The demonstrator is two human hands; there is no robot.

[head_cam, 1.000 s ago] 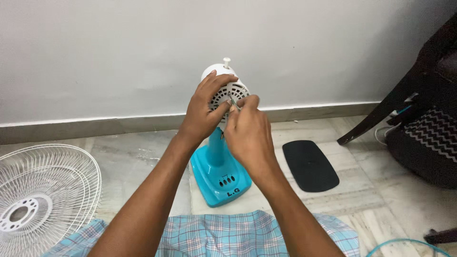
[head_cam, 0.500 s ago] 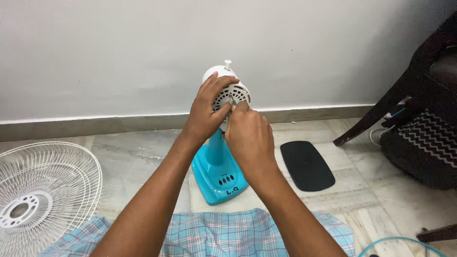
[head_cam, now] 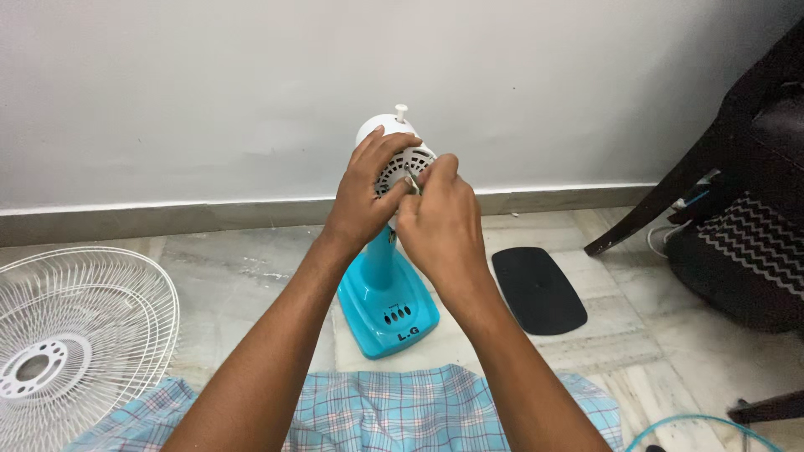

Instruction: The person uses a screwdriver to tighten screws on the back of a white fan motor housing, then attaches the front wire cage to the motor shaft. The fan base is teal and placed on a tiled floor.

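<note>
A small table fan stands on the floor by the wall, its guard off. Its white motor housing (head_cam: 390, 136) with a knob on top sits on a blue neck and blue base (head_cam: 387, 310) with dark buttons. My left hand (head_cam: 362, 199) wraps around the left side of the housing. My right hand (head_cam: 440, 226) is pinched on a thin metal tool (head_cam: 411, 182) at the slotted front of the housing; most of the tool is hidden by my fingers.
White wire fan guards (head_cam: 71, 335) lie on the floor at the left. A black oval pad (head_cam: 538, 290) lies right of the fan. A dark chair with a zigzag cushion (head_cam: 737, 218) stands at the right. A blue ring (head_cam: 703, 431) shows at the bottom right. Checked cloth (head_cam: 385, 410) covers my lap.
My right hand has shifted slightly up at the front of the housing, fingers turning on the tool. My left hand has kept its hold on the housing.
</note>
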